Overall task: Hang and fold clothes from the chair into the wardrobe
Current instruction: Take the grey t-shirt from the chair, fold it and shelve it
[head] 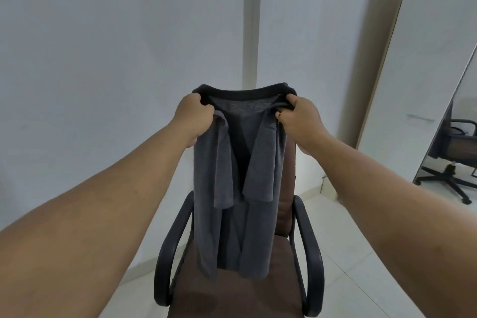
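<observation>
A dark grey knitted T-shirt with a darker ribbed neckband [240, 162] hangs in the air above the brown upholstered office chair with black curved plastic armrests [258, 289], held up by both hands at its shoulders. The left hand [195, 117] grips the left shoulder with the fingers curled round a bunch of cloth; the fingertips are buried in the fabric and cannot be seen. The right hand [300, 116] pinches the right shoulder, thumb on top along the neckband, the other fingers hidden under the cloth. Both short sleeves are folded inward over the body of the shirt and hang side by side, covering most of its middle. The hem dangles near the seat, but whether it touches the upholstery is hard to tell.

The shirt hides most of the chair's backrest; only a brown strip shows at its right edge. The seat's front edge and the chair's base are cut off by the bottom of the view.

Behind stands a plain white wall [103, 46] with a pale vertical strip. At the right edge a tall mirror panel [449, 152] is partly cut off; it reflects an office chair's wheeled base and armrest. The white tiled floor [361, 253] shows around the chair.
</observation>
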